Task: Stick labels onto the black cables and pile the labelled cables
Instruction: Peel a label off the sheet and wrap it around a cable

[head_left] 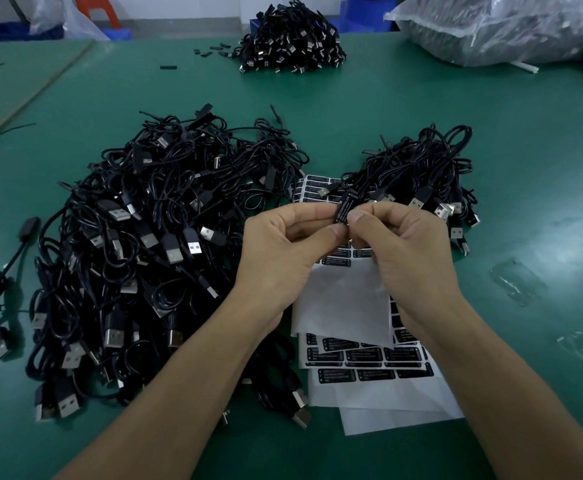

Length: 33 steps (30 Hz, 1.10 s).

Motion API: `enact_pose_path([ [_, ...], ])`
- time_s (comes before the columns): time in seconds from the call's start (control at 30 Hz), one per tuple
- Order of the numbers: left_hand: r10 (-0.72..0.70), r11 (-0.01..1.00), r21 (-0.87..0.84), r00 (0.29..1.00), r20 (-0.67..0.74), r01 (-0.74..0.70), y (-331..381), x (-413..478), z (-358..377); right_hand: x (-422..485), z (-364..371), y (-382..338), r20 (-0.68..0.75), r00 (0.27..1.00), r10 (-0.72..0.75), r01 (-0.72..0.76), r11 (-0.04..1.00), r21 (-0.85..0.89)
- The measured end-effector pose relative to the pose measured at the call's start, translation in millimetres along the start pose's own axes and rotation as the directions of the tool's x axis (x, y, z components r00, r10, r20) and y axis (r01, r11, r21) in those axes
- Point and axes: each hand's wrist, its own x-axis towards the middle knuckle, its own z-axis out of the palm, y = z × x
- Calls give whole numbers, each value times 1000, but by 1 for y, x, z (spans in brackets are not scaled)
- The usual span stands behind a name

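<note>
Cable work centres on the small black rectangular inline block [347, 199] of one black cable, held just above the far half of the stack of white label sheets [349, 306], which are printed with rows of black rectangular stickers. A black label [340, 214] with white lettering lies along the block's face, and both hands pinch it. The left hand [283, 247] presses thumb and forefinger together on the block's near end, and the right hand [406, 247] closes its fingertips on the same block from the other side. By my reading the label is being pressed down, so this cable is nearly done but not yet piled. Left of the sheets sprawls a large tangled heap of black USB cables [127, 258]. Just beyond the sheets' far right corner sits a smaller, tidier bundle [418, 171], probably the labelled pile, though no labels on it can be made out. The top sheet is largely bare backing, which suggests many stickers are used, yet much of the large heap seems left to do. Well beyond the sheets, a third black cable pile [290, 39] and crinkled clear plastic bags [491, 26] rest on the green table mat [543, 140]. The held cable's cord is lost against the bundle behind it, the hands cover the sheets' middle, and the label's smaller print is unreadable.
</note>
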Motion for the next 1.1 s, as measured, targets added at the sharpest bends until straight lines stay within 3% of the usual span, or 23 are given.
enact_pose_path([
  [1.1,5,1000,8,1000,-15,-5,0,-1,2,0,1,-2,-24,1000,17,-17,1000,-11],
])
